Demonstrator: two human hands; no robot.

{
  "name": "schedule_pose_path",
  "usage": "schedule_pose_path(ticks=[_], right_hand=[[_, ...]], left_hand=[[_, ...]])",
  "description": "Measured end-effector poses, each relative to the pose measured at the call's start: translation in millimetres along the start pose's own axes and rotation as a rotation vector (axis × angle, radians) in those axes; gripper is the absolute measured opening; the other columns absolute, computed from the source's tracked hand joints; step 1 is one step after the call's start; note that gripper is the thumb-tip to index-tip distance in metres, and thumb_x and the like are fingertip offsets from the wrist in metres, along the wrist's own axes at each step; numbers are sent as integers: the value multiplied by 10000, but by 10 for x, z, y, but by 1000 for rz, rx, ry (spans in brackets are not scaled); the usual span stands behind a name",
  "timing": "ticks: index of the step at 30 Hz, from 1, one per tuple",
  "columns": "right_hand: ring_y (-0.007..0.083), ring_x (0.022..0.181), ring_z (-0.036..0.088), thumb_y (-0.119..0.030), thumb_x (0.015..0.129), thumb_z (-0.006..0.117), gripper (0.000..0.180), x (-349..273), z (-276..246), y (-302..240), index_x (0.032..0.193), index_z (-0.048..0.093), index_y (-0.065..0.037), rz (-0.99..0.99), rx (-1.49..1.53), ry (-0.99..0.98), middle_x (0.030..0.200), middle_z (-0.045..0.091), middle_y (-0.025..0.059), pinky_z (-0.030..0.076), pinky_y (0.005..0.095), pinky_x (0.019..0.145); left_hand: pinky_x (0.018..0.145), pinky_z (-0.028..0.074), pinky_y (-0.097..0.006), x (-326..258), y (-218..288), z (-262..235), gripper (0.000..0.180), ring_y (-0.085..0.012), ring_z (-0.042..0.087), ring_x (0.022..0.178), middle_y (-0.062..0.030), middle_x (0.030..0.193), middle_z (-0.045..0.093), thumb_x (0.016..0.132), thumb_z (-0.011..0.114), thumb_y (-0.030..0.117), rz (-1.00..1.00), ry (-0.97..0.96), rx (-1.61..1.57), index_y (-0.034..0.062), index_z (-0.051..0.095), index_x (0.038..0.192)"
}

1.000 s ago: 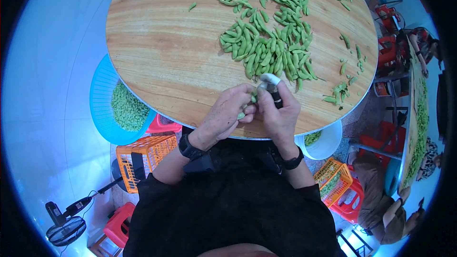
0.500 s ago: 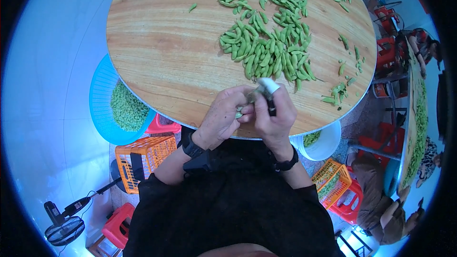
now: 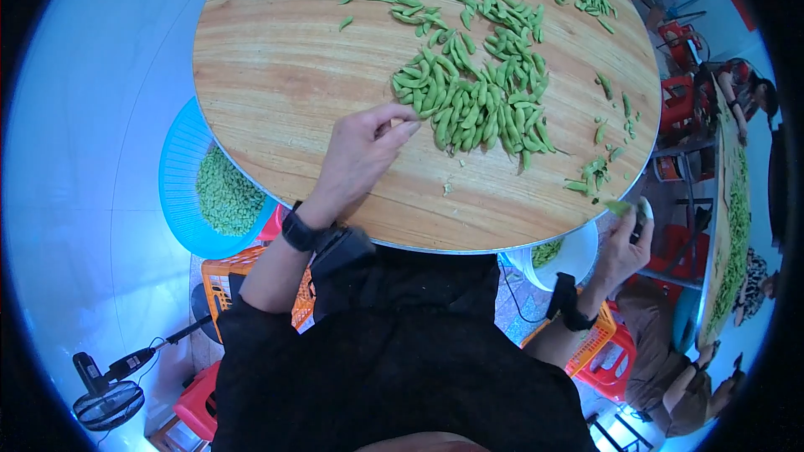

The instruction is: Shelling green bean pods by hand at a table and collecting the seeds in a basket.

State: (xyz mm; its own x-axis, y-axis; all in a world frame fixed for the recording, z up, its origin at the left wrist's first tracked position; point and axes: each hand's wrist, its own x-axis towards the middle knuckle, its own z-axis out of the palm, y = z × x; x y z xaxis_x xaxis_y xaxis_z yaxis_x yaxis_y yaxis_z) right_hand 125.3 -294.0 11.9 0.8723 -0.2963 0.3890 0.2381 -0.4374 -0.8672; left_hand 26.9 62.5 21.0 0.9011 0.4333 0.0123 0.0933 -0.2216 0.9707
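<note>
- Head view, main heap: plump green bean pods (image 3: pixel 484 113) lie on the round wood-grain table (image 3: pixel 285 75), mostly ahead of the person and running to the far edge.
- Left hand (image 3: pixel 362 146): over the table at the heap's near left edge. Thumb and forefinger almost meet beside a pod end; cannot tell whether they pinch it.
- Right hand (image 3: pixel 624 251): out past the table's near right rim, fingers bent in and closed on a blurred green piece (image 3: pixel 620 208); whole pod or husk, cannot tell. A white cover (image 3: pixel 645 208) shows at a fingertip.
- Nearby: round white plastic bucket (image 3: pixel 586 258) with green matter inside, just left of the right hand; wide turquoise plastic basin (image 3: pixel 177 180) of shelled pale green beans (image 3: pixel 228 192), off the table's left rim.
- Handling note (judgement): lift one pod by its tip from the heap's edge so neighbours stay put; carry the green piece well clear of the rim before the right fingers part.
</note>
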Motion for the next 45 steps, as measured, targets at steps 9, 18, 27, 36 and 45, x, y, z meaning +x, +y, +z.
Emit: schedule_pose_path(ticks=[9, 18, 27, 36, 45], right_hand=[[193, 776, 668, -81, 925, 569, 230, 115, -128, 212, 1119, 643, 19, -316, -498, -71, 880, 680, 177, 513, 289, 700], [65, 634, 540, -50, 899, 531, 267, -634, 1021, -792, 1139, 641, -9, 2, 253, -842, 763, 633, 11, 443, 222, 578], [22, 508, 357, -116, 966, 527, 258, -834, 1245, -950, 1179, 586, 18, 586, 697, -1202, 634, 461, -36, 279, 186, 429], [19, 511, 327, -108, 980, 509, 257, -794, 1238, -825, 1186, 588, 24, 780, 834, -1269, 626, 437, -52, 255, 183, 434], [14, 524, 353, -82, 964, 528, 243, -811, 1207, -746, 1171, 604, 22, 765, 846, -1254, 643, 467, -48, 261, 178, 438]], left_hand=[[703, 514, -444, 282, -69, 172, 173, -360, 646, 774, -183, 820, 668, 836, 625, 149, 322, -20, 699, 38, 666, 963], [550, 473, -343, 112, -6, 91, 154, -242, 599, 594, -105, 683, 620, 845, 618, 138, 208, -72, 489, 12, 637, 931], [442, 278, -168, -225, -128, 121, 131, -20, 358, 508, -33, 790, 589, 927, 603, 72, -331, -257, -903, 56, 538, 1039], [663, 432, -231, -340, -6, 217, 77, -62, 514, 723, 19, 738, 575, 855, 653, 38, -34, -118, -138, 28, 591, 898], [471, 345, -186, -378, -91, 281, 185, -30, 451, 548, -24, 724, 573, 872, 672, 68, -224, -212, -649, 52, 538, 1000]])
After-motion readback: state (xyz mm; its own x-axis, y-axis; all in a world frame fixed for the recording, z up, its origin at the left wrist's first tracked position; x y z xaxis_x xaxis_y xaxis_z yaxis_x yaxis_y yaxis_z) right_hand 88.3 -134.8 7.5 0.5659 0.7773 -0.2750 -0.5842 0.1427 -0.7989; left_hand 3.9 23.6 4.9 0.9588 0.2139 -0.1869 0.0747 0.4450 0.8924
